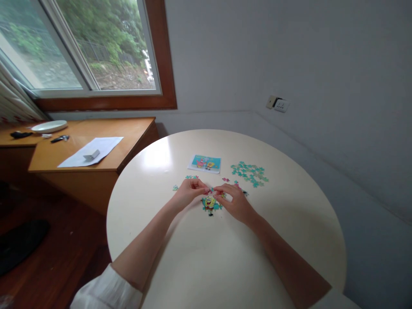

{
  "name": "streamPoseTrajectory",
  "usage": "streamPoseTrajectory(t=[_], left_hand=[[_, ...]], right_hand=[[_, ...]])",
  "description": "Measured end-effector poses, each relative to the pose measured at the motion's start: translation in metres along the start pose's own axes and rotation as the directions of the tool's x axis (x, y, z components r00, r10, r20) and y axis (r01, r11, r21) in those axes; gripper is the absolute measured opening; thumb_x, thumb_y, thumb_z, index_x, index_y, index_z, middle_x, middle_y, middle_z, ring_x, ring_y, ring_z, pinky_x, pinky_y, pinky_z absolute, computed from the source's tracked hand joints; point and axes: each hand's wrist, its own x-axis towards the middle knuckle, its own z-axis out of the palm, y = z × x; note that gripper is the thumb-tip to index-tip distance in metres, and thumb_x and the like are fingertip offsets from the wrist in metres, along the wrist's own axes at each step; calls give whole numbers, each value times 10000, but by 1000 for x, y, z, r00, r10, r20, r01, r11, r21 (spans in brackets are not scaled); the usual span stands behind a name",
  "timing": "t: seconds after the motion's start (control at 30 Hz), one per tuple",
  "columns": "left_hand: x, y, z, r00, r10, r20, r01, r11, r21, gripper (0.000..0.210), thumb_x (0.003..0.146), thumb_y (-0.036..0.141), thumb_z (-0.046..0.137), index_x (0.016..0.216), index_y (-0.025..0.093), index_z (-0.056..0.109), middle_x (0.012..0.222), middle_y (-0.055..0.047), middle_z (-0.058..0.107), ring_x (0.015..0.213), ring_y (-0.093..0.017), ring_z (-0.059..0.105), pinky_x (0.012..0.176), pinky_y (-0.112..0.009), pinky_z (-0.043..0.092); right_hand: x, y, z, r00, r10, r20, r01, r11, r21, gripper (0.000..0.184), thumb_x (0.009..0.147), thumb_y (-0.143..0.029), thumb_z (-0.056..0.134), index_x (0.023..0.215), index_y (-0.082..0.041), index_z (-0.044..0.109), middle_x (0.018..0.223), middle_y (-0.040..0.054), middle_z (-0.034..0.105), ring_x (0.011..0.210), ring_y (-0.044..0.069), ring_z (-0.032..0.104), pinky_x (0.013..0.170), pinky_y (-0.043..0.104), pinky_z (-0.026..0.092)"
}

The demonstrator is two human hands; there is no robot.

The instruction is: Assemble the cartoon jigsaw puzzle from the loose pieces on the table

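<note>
Yellow-and-teal, one section lies joined nearside of the picture card, the loose pile right of that card sits unjoined, and my left hand pinches a small piece; whether my right hand grips it too, I cannot tell.

Below the window, I see a wooden table carrying a white plate and a paper sheet (a small white block lies on it). Left of the window hangs a curtain; right of it, a wall socket.
</note>
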Motion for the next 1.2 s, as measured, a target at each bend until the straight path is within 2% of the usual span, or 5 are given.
streamPoseTrajectory(t=[0.2,0.53,0.8,1.2], left_hand=[[1,-4,2,999,-42,28,42,999,8,278,565,359,726,586,108,607,551,-23,625,561,-118,564,606,-266,444],[0,-2,2,996,-69,48,71,997,-42,314,557,394,729,629,103,635,548,-32,624,560,-123,581,616,-266,473],[-1,0,3,997,-28,71,34,997,-74,232,567,234,728,717,112,600,620,-14,625,586,-93,576,610,-229,447],[0,0,4,998,41,54,-43,998,49,193,568,263,706,647,122,601,579,-11,602,539,-91,536,545,-221,414]], right_hand=[[-1,2,1,1000,-13,1,13,999,-41,116,802,-265,538,790,-187,622,726,34,653,698,158,591,701,310,402],[-1,4,2,999,29,-22,-31,997,-72,132,805,-273,516,802,-204,628,772,40,680,731,175,616,738,328,417],[1,1,1,997,67,27,-65,995,-75,142,798,-262,507,742,-188,615,697,30,663,657,162,600,683,306,420],[2,0,2,996,63,65,-58,995,-79,175,806,-265,487,706,-187,606,650,21,638,622,154,579,652,292,409]])
